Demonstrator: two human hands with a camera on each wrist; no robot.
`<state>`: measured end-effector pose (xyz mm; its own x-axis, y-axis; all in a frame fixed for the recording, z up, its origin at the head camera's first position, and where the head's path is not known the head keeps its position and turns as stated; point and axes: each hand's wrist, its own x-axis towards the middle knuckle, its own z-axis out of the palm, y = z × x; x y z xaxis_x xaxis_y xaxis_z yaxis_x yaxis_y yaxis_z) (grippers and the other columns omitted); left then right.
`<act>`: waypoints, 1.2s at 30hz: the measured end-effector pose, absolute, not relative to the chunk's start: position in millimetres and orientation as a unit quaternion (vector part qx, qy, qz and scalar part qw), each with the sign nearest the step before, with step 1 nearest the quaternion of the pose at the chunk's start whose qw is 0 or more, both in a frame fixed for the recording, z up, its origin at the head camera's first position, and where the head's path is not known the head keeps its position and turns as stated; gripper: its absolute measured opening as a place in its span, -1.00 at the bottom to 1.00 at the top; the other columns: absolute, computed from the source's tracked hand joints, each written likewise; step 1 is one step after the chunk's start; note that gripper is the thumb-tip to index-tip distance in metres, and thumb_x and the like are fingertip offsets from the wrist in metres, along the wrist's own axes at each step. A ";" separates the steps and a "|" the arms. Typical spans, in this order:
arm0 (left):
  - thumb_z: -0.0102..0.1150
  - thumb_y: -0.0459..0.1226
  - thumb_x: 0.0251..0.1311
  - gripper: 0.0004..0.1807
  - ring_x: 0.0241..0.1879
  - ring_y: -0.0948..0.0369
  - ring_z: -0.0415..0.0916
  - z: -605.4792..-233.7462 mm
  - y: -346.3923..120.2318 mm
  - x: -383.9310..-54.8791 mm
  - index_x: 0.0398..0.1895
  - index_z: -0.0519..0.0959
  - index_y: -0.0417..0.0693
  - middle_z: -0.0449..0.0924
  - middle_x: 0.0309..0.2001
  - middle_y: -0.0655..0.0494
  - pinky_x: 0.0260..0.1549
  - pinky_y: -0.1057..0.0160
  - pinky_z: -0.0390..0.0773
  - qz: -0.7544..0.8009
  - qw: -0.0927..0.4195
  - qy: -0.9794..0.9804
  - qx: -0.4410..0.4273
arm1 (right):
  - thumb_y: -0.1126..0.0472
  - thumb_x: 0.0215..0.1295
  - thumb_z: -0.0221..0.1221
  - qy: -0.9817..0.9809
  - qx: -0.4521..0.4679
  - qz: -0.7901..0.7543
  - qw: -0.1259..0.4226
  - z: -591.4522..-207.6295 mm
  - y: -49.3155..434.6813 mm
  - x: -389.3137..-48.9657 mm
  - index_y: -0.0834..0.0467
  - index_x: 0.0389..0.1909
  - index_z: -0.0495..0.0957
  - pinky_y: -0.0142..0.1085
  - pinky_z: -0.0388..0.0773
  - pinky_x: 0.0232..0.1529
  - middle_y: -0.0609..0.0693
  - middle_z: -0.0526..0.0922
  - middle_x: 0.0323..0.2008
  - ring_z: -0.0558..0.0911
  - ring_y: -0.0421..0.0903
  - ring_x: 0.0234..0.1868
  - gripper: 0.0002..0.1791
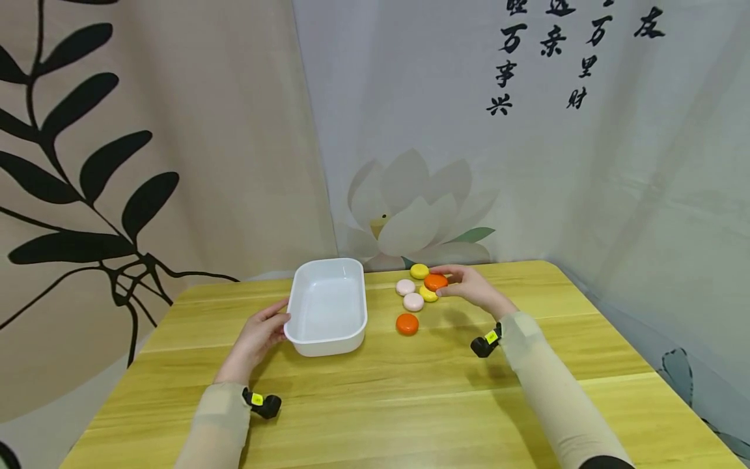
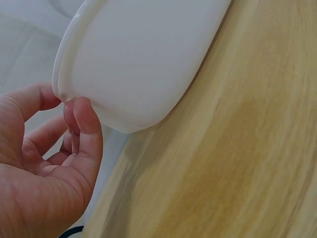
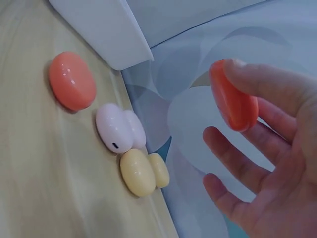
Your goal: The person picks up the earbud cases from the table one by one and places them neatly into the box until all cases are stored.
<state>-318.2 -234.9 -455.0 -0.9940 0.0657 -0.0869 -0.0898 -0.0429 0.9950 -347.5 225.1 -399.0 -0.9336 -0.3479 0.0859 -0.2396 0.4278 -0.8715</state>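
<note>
A white rectangular plastic tub (image 1: 331,347) stands on the table. My left hand (image 1: 262,335) pinches its left rim between thumb and fingers, which the left wrist view shows at the corner of the tub (image 2: 138,54). Toward the back of the table, my right hand (image 1: 471,290) holds a glossy orange-red pebble-shaped piece (image 3: 234,99) between thumb and fingers, lifted off the surface. Below and beside it lie two yellow pieces (image 1: 419,271), two pale pink pieces (image 1: 413,302) and another orange-red piece (image 1: 407,324). A small dark slot shows on one pink piece (image 3: 113,128).
The wooden table (image 1: 351,410) ends just behind the tub and the pieces. A hanging cloth (image 1: 234,130) printed with leaves, a lotus and writing rises behind that edge. Each wrist carries a small black camera (image 1: 485,344).
</note>
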 end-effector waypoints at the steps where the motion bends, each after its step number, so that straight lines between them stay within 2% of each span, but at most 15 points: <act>1: 0.09 -0.36 0.34 -0.39 -0.50 0.29 0.49 -455.2 -234.7 -318.2 0.43 0.21 -0.27 0.59 -0.42 0.18 -0.42 0.36 0.56 0.723 0.054 0.689 -0.010 | 0.22 0.18 0.34 0.842 -0.177 -0.507 0.053 -397.7 224.7 -348.0 0.19 0.29 0.43 -0.11 0.51 0.03 0.16 0.49 0.19 0.53 0.11 0.06 -0.37; 10: 0.08 -0.36 0.35 -0.39 -0.48 0.30 0.49 -457.5 -235.2 -318.2 0.44 0.19 -0.26 0.58 -0.43 0.18 -0.41 0.36 0.55 0.720 0.054 0.691 -0.013 | 0.28 0.18 0.32 0.837 -0.197 -0.508 0.050 -388.3 221.0 -354.1 0.24 0.27 0.44 -0.16 0.53 -0.01 0.19 0.47 0.20 0.51 0.17 0.07 -0.40; 24: 0.08 -0.35 0.36 -0.39 -0.48 0.31 0.48 -455.7 -234.8 -318.4 0.44 0.20 -0.25 0.56 -0.45 0.18 -0.41 0.37 0.55 0.725 0.056 0.686 -0.013 | 0.32 0.22 0.28 0.845 -0.207 -0.490 0.052 -372.3 211.9 -359.2 0.26 0.30 0.40 -0.03 0.46 0.07 0.21 0.51 0.17 0.50 0.14 0.08 -0.40; 36: 0.07 -0.35 0.36 -0.39 -0.47 0.31 0.48 -457.4 -235.8 -320.0 0.44 0.19 -0.23 0.56 -0.45 0.20 -0.42 0.38 0.53 0.725 0.060 0.686 -0.017 | 0.25 0.18 0.32 0.838 -0.218 -0.498 0.055 -365.6 198.3 -363.4 0.09 0.26 0.48 -0.07 0.50 0.06 0.05 0.57 0.10 0.54 0.05 0.06 -0.43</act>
